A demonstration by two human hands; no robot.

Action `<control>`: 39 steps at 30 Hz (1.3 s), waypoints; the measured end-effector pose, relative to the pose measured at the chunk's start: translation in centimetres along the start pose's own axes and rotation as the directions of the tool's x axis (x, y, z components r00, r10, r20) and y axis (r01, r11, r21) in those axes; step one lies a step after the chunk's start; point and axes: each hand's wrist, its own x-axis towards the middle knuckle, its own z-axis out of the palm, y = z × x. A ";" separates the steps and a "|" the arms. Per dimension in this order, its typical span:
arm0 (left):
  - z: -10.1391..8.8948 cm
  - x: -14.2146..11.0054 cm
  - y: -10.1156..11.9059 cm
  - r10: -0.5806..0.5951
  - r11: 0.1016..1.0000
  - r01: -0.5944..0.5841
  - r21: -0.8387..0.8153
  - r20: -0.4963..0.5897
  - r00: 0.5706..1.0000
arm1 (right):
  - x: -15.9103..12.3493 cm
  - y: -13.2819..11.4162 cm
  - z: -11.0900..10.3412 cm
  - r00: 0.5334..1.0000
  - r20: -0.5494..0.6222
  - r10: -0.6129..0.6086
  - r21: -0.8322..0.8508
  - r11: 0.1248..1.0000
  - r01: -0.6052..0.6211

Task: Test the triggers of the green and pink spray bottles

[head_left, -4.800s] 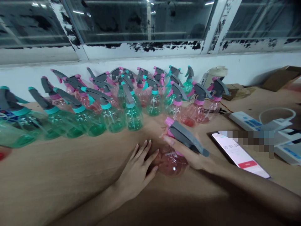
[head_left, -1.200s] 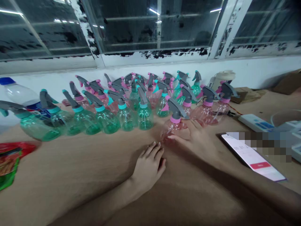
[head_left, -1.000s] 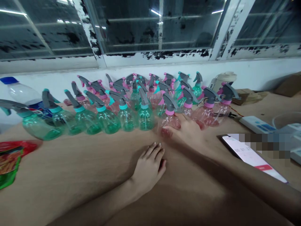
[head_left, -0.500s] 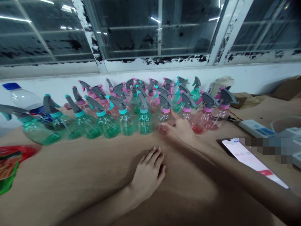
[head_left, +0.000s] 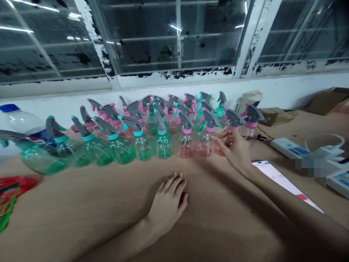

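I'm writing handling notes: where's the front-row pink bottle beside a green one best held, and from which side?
Likely the pink collar, from the near side: this upright bottle narrows there above its round body, while a green bottle and another pink bottle flank it.

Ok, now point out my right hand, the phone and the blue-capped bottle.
Right hand [head_left: 237,149]: head view, on the back of the hand.
Phone [head_left: 285,186]: head view, on the lit screen.
Blue-capped bottle [head_left: 26,121]: head view, on the clear body below the cap.
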 end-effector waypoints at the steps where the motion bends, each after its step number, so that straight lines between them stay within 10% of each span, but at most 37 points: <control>1: 0.0 0.0 0.0 -0.001 1.000 0.001 0.004 0.002 1.000 | 0.2 0.1 0.1 1.000 -0.010 0.000 -0.012 1.000 0.000; 11: -0.5 0.3 -0.1 0.023 0.999 -0.023 0.033 0.010 1.000 | 1.8 -1.2 2.8 0.980 0.142 0.142 -0.347 0.934 -0.085; 18: -0.6 0.4 -0.3 -0.012 0.995 0.013 -0.101 0.006 1.000 | -1.1 -2.6 -0.2 0.976 0.199 0.084 -0.401 0.916 0.003; 27: -0.4 1.6 2.2 -0.111 0.915 0.148 -0.375 0.118 0.987 | -7.2 -5.4 -5.0 0.963 0.267 -0.031 -0.266 0.958 0.104; 34: 0.4 1.9 2.8 -0.092 0.867 0.122 -0.483 0.085 0.992 | -5.8 -6.8 -6.6 0.932 0.342 -0.120 -0.035 0.989 0.140; 39: 0.3 1.8 3.0 -0.135 0.826 0.184 -0.533 0.129 0.982 | -4.6 -6.4 -5.7 0.915 0.404 -0.025 0.209 0.976 -0.065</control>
